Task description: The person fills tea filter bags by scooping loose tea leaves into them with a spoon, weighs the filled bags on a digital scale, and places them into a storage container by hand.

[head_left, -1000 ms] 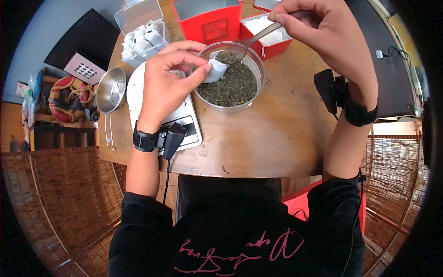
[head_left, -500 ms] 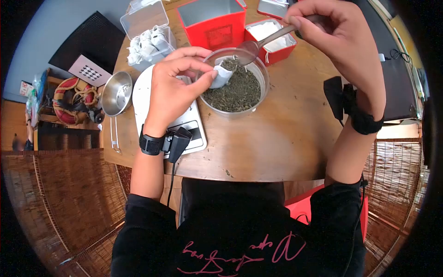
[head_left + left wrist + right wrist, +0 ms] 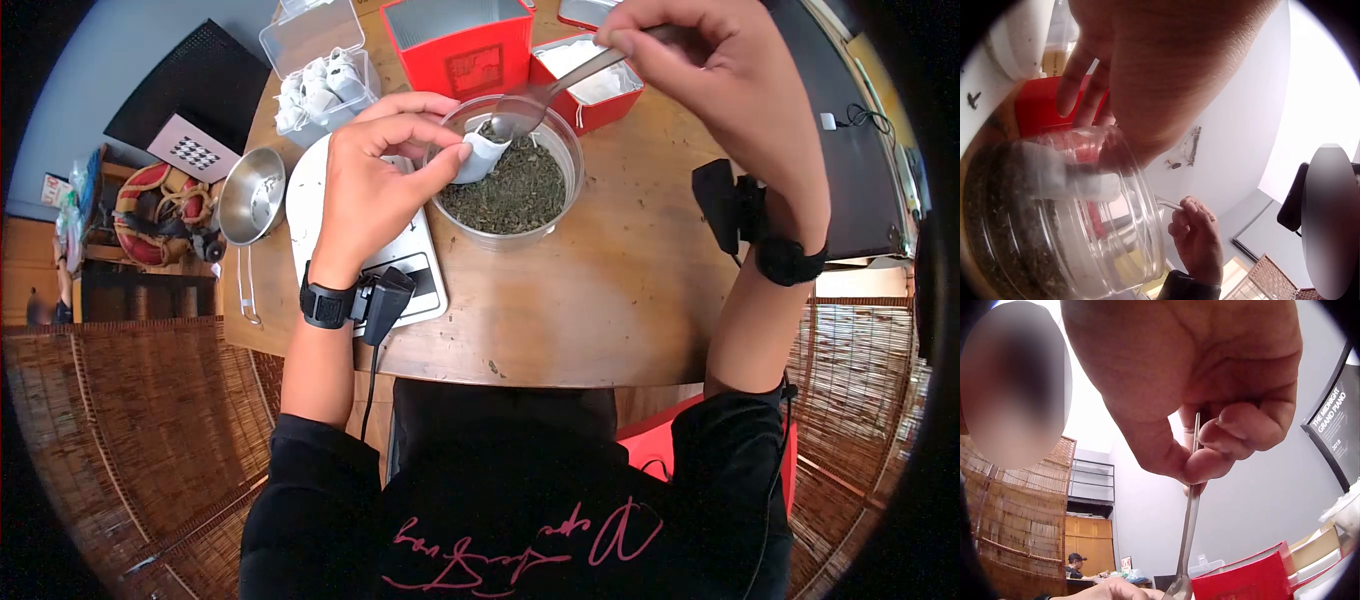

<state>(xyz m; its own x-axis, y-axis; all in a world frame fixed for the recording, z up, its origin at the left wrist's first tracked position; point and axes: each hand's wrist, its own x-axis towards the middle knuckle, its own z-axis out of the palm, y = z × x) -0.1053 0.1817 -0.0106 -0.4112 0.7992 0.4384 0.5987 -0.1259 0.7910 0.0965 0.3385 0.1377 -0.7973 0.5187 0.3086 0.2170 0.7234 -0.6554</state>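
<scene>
My left hand [image 3: 380, 165] pinches a small white tea bag [image 3: 482, 160] between thumb and fingers, its mouth open upward, inside the rim of a clear plastic tub [image 3: 572, 170]. Loose dried tea leaves [image 3: 515, 200] fill the lower part of the tub. With thumb and fingertips my right hand [image 3: 725, 85] grips a metal spoon [image 3: 580, 75] by its handle, bowl end tilted down to the left. The spoon's bowl is right at the bag's mouth. Through the tub wall in the left wrist view, the bag [image 3: 1107, 186] shows as a pale shape above the dark leaves.
A white scale [image 3: 430, 265] lies under my left forearm, with a steel pan [image 3: 250, 205] to its left. Behind stand a clear box [image 3: 350, 105] of filled white bags, a tall red box [image 3: 460, 65] and a low red box [image 3: 605, 112] holding white bags.
The spoon has come up out of the leaves and moved left, its bowl now at the bag's mouth. My left hand still holds the bag in nearly the same place.
</scene>
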